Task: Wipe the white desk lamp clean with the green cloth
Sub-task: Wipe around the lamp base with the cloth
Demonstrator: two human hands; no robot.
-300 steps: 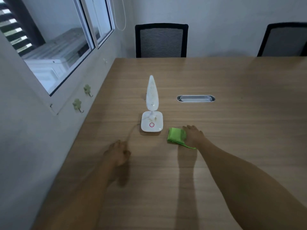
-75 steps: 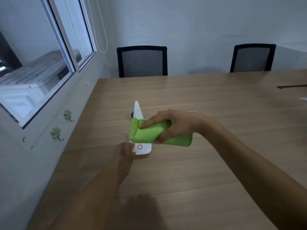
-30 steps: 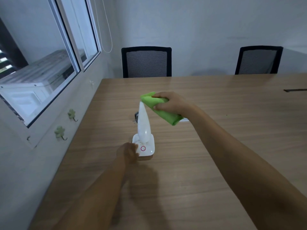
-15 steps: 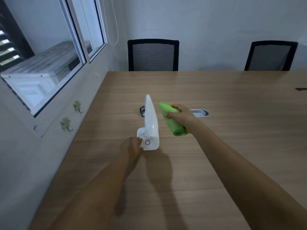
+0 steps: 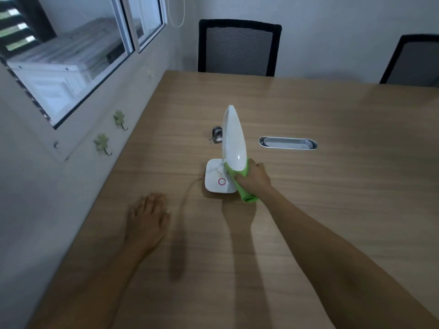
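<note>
Two bare forearms reach in from the near edge over the wooden table (image 5: 332, 186). The left hand (image 5: 148, 219) lies flat and open on the tabletop, palm down, fingers spread a little and slightly blurred; it holds nothing. It is apart from the lamp, to the near left of it. A thin cord (image 5: 186, 198) runs across the table between that hand and the lamp's base.

Further in, the right hand (image 5: 253, 179) is closed around the cloth (image 5: 244, 188), a green, rolled or folded piece. The cloth's near end sticks out below the fist and reaches the table just beside the base; its far end is pressed against the lower part of the lamp head, where the head meets the base.

The lamp (image 5: 234, 141) stands upright near the middle of the table. Its square white base (image 5: 216, 179) sits flat, with a pink ring (image 5: 221, 181) on top and faint brownish marks beside the ring. The long, tapering white head rises from the base and points away from the camera.

Behind the lamp, a small metal fitting (image 5: 216, 135) shows at the table surface, partly hidden by the head. To its right, well apart from the lamp, an oval grey cable slot (image 5: 288, 143) is set into the tabletop.

At the far edge stand two black mesh-backed chairs (image 5: 238, 47), one straight ahead and one at the right border. On the left, a wall carries two pale green hooks (image 5: 102, 142) beneath a window (image 5: 71, 55).
</note>
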